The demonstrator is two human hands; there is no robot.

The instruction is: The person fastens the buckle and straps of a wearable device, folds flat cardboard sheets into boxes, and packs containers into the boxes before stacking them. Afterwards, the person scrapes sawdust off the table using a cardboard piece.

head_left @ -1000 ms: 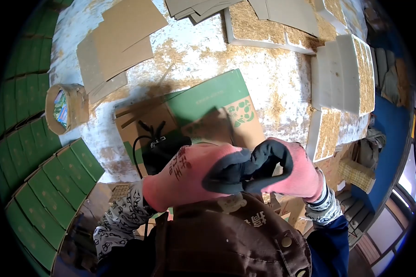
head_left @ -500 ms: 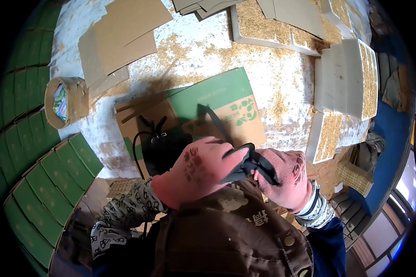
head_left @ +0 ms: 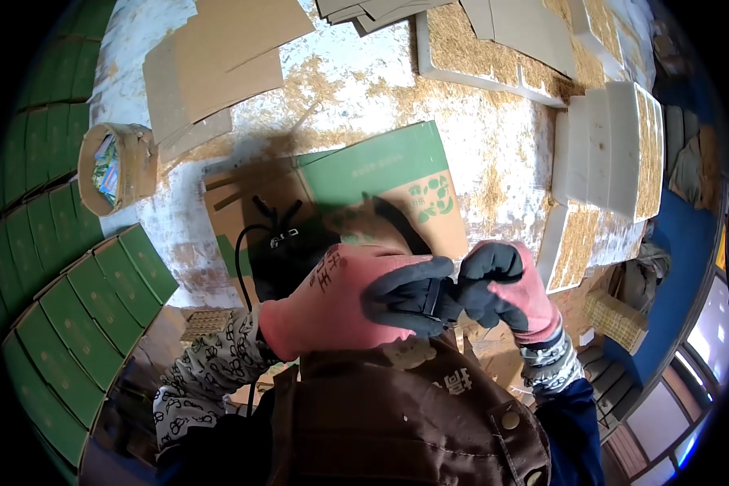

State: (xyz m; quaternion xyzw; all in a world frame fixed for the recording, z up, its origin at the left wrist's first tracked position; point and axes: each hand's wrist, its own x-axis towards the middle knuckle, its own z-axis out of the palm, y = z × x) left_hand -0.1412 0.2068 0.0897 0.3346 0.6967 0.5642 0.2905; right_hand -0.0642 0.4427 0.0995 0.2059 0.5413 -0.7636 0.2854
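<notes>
Both my hands wear pink gloves with dark grey palms and fingers, close in front of my brown apron (head_left: 397, 405). My left hand (head_left: 356, 296) is closed round a black strap (head_left: 402, 225), whose loose end sticks out beyond the glove. A dark buckle-like piece (head_left: 432, 298) shows between its fingers. Beside it, my right hand (head_left: 506, 287) is curled with its fingers pinched at the strap's other side; the exact grip is partly hidden. Left of my hands lies a black bag-like thing (head_left: 296, 255) with cords and a metal clip, on a green and brown printed carton (head_left: 373, 166).
Flat cardboard sheets (head_left: 227, 61) lie on the white, straw-strewn table (head_left: 308, 89). White foam blocks (head_left: 595, 150) stand at right. A round tub (head_left: 138, 170) holds colourful packets. Green cartons (head_left: 81, 340) are stacked along the left. A woven basket (head_left: 616, 316) sits at lower right.
My right hand has turned so its curled grey fingers face up, and has shifted slightly right. My left hand has rolled, showing the buckle-like piece between its fingers. The strap's loose end has swung slightly.
</notes>
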